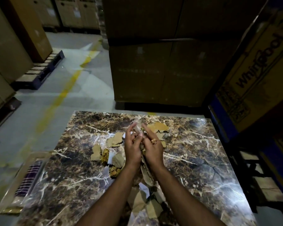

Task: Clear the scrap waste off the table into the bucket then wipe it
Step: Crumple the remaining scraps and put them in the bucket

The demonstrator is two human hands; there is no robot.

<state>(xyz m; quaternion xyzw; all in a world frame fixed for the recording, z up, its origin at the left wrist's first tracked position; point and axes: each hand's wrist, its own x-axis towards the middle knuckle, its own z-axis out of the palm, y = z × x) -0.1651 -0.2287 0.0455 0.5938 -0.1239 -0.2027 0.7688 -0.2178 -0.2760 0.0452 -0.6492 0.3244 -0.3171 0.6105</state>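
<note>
Dim warehouse, grey concrete floor [59, 88] with a yellow line, stacked cardboard cartons [162, 66] behind, a Whirlpool box [258, 75] at right. Brown marble-pattern table [194, 160] strewn with scrap waste [114, 141]: torn cardboard bits, white paper, gold foil. Both hands raised together above mid-table; left hand [132, 149] and right hand [153, 149] cupped against each other, fingers curled round a bundle of scraps [143, 149], crinkly clear plastic [137, 126] sticking out at the fingertips. More scraps lie under the forearms. Clear packet with striped cloth [29, 178] at the table's left edge.
</note>
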